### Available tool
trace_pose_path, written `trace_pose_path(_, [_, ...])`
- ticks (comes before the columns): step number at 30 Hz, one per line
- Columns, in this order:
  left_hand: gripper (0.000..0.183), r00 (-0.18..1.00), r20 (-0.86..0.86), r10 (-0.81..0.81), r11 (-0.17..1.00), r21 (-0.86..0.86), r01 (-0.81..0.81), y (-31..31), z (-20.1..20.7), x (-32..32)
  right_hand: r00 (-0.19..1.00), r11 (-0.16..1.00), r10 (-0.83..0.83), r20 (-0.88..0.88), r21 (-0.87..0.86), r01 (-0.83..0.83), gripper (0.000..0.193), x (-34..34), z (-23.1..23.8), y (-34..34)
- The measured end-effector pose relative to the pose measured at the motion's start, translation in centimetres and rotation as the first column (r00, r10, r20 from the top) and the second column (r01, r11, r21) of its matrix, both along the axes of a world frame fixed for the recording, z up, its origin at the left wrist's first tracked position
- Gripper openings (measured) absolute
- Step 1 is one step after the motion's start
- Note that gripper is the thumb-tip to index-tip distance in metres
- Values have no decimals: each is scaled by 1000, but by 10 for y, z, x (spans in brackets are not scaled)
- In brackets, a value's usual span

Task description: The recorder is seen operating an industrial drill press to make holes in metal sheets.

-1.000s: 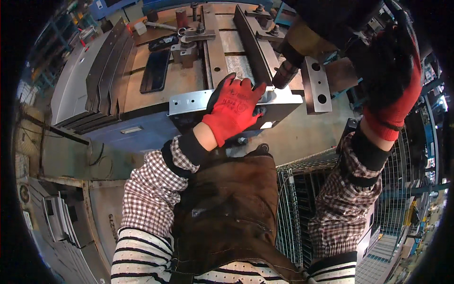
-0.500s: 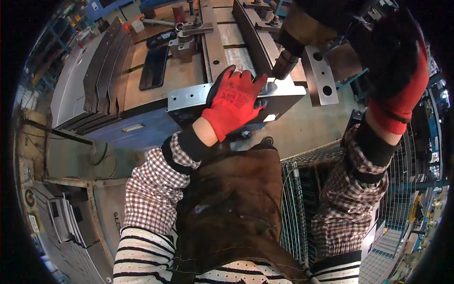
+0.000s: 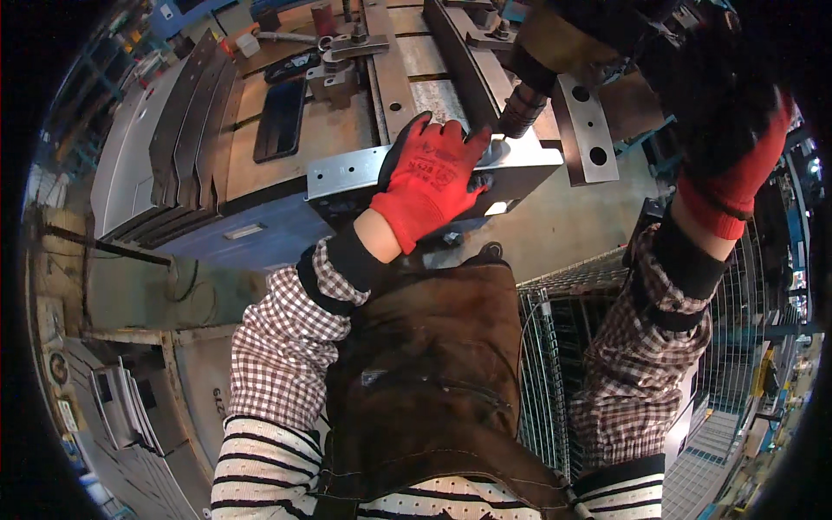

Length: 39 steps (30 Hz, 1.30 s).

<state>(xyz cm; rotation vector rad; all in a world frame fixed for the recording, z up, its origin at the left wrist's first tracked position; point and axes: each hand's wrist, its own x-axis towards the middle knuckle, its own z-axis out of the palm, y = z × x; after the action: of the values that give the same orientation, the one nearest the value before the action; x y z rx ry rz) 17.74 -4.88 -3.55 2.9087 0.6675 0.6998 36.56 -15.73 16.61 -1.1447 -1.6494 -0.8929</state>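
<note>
My left hand (image 3: 431, 184), in a red glove with black fingers, is closed over a bent sheet-metal piece (image 3: 347, 172) with small holes along its top flange. Its fingers lie on the top and the thumb presses the front face. Just right of those fingers, a drill chuck (image 3: 523, 111) points down at the flange; whether the bit touches the metal cannot be made out. My right hand (image 3: 735, 165), gloved alike, is raised at the right beside the dark machine head (image 3: 572, 43). Its fingers are lost in shadow, so what they hold, if anything, is hidden.
Stacked bent metal plates (image 3: 178, 147) stand at the left of the machine table. A black phone (image 3: 279, 121) lies on that table near a clamp block (image 3: 332, 84). A steel plate with holes (image 3: 587, 130) sits right of the chuck. Below it is a wire basket (image 3: 542, 364).
My right hand has turned and dropped a little beside the machine head. My left hand keeps its grip on the sheet-metal piece. The whole view has shifted slightly.
</note>
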Motion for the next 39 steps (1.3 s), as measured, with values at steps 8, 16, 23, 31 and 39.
trace_pose_path(8, [66,995,92,-24,997,81,16,-3,4,-2,918,974,214,-333,4,-225,51,6,-8,-3])
trace_pose_path(16, [67,999,47,-19,999,37,18,-7,11,-2,901,973,220,-375,17,-231,50,12,-7,-7])
trace_pose_path(23, [68,1000,9,-1,999,43,1,-8,16,0,906,974,207,-368,-7,-225,49,11,-9,-6])
trace_pose_path(31, [67,999,41,-13,999,38,11,-7,12,1,923,981,175,-342,-24,-194,48,7,-10,-5])
trace_pose_path(39, [69,997,-75,36,999,44,-33,-13,18,8,975,993,70,-211,-77,-88,47,2,-8,-4])
